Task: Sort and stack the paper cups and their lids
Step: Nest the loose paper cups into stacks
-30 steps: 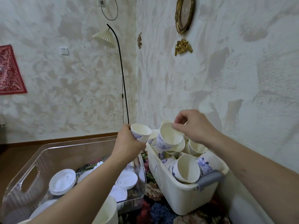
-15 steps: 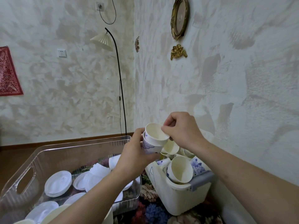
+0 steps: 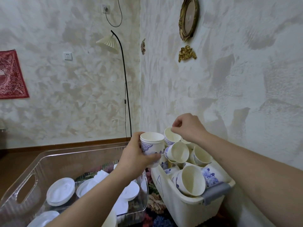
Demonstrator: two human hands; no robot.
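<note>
Fingers of the left hand (image 3: 136,157) wrap a small nested stack of cups (image 3: 152,147), while the right hand (image 3: 188,128) pinches the rim of another cup (image 3: 171,137) atop the heaped cream bin (image 3: 185,203). Tugging it could topple neighbours off the pile. Lids (image 3: 60,191) lie in a clear tub (image 3: 41,163) on the floral cloth (image 3: 155,208), in a textured-wall corner beside a floor lamp (image 3: 107,43).

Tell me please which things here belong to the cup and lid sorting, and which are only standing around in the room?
Part of the job:
- stacked cups gripped by the left hand
- cup pinched at the rim by the right hand
- loose cups in the white bin
- lids in the clear bin

Just around:
- floor lamp
- gold oval frame
- red wall cloth
</note>
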